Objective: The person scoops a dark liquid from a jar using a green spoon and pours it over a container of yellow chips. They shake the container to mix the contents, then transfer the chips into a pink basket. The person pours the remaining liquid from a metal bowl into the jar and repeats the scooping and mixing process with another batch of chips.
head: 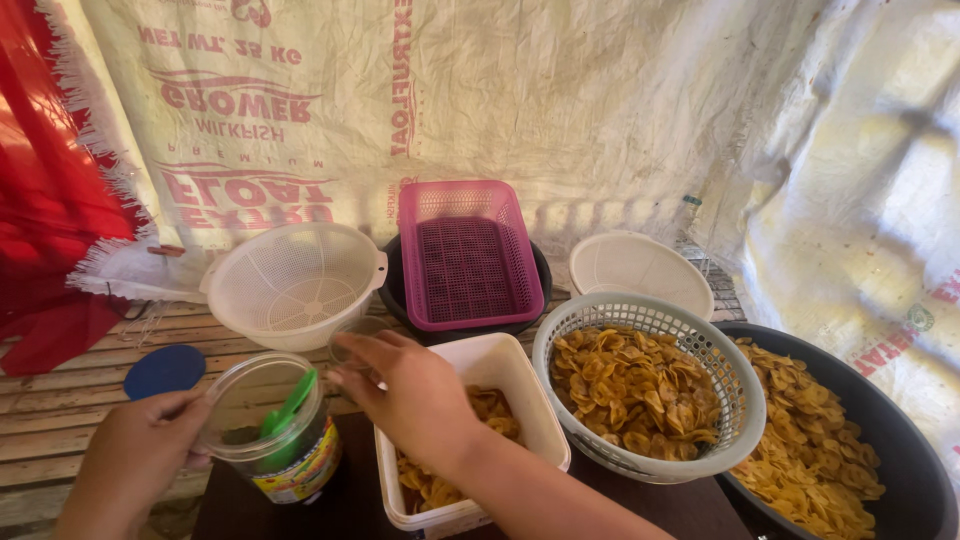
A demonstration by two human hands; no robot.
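Your left hand point(135, 455) grasped the side of a clear plastic jar point(270, 430), with the fingers curled around its wall. The jar stood open near the front edge, and a green scoop point(288, 410) leaned inside it. Your right hand point(405, 390) hovered just beside the jar's rim, fingers loosely bent and holding nothing that I could see. It was above a white tub point(520, 385) with yellow chips. A blue lid point(165, 370) lay apart on the slatted table point(60, 400).
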